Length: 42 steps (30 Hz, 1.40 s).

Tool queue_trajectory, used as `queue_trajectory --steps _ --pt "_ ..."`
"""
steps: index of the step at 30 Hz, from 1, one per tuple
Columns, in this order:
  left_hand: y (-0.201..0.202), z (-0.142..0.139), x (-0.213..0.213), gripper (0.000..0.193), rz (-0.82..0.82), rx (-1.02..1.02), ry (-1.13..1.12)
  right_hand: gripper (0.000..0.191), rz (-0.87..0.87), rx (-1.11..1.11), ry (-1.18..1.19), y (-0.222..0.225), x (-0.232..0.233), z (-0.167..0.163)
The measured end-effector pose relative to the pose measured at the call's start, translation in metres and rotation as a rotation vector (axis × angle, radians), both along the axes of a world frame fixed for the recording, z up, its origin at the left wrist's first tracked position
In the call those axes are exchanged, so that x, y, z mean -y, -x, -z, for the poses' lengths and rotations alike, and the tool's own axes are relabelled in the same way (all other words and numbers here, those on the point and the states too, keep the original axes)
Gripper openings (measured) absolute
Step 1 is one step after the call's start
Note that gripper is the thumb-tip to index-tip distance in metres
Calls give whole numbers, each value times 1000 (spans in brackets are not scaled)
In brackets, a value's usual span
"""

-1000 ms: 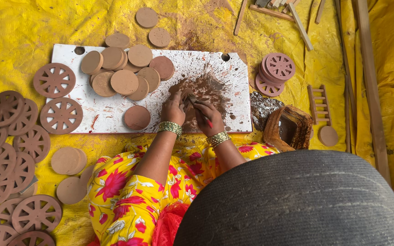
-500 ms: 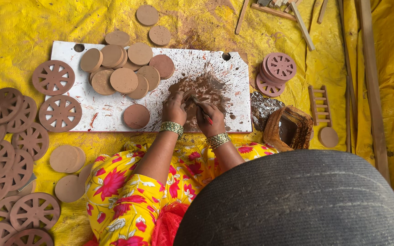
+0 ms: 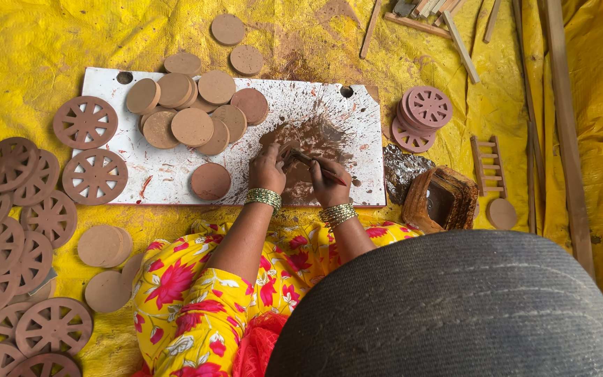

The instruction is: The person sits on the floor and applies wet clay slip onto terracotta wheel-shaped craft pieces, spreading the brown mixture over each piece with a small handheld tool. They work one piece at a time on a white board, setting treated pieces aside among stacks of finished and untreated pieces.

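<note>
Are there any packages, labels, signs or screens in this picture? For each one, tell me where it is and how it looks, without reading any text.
None: no package, label, sign or screen shows.
The nearest to a wrapper is a crumpled silvery foil piece, lying on the yellow sheet just right of the white board.
Beside it sits a brown clay-smeared container, roughly square; it bears no label.

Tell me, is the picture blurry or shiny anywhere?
In the head view, the light is soft and even, with only faint shadows; the yellow sheet shows mild sheen on its wrinkles; the clay discs and both hands look sharp, left hand and right hand; the big grey shape up close looks soft.
</note>
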<state>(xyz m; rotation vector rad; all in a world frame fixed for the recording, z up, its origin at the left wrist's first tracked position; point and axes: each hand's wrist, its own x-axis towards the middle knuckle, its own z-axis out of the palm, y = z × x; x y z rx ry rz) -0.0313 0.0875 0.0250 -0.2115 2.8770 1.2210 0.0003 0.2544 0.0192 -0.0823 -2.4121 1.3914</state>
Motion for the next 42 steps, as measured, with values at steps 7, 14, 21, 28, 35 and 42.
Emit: queue_trajectory --steps 7,14,21,28,35,42 --pt "12 25 19 50 -119 -3 -43 23 26 207 557 17 -22 25" --pt "11 38 22 50 -135 -72 -96 31 -69 245 781 13 -11 19" --pt "7 29 16 47 3 -147 -22 34 -152 91 515 12 2 22" --pt "6 25 12 41 -14 -88 -44 27 50 -85 62 15 2 23" --pt "10 31 18 45 -85 -138 -79 27 -69 27 615 13 -2 26" --pt "10 23 20 31 -158 -145 -238 30 -183 110 374 3 4 16"
